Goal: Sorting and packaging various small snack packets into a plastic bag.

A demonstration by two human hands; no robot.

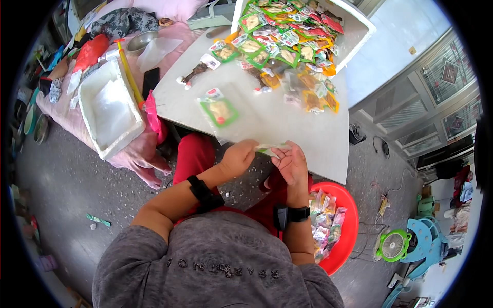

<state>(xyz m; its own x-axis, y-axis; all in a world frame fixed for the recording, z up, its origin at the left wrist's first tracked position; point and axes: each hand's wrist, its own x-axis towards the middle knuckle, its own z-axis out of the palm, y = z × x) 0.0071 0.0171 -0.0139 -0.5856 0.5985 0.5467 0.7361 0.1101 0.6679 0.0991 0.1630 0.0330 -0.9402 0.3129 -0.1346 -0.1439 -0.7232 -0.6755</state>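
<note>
At the table's near edge, my left hand (239, 157) pinches one end of a clear plastic packet (265, 149) with a green edge. My right hand (290, 162) has its fingers at the other end, its palm turned up. The packet is seen nearly edge-on, so its contents are hidden. Just beyond my left hand lies a green-bordered food packet (219, 111) with a pale piece inside, partly blurred. Farther back on the table are a packed dark drumstick (195, 73) and several orange-edged packets (314, 101).
A white foam box (360, 32) spills many food packets onto the table (327, 146). The red basin (348, 238) beside my right leg holds several filled clear bags (323, 223). On the pink cloth at left sit another foam box (111, 111) and a phone (151, 80). A green fan (393, 245) stands at right.
</note>
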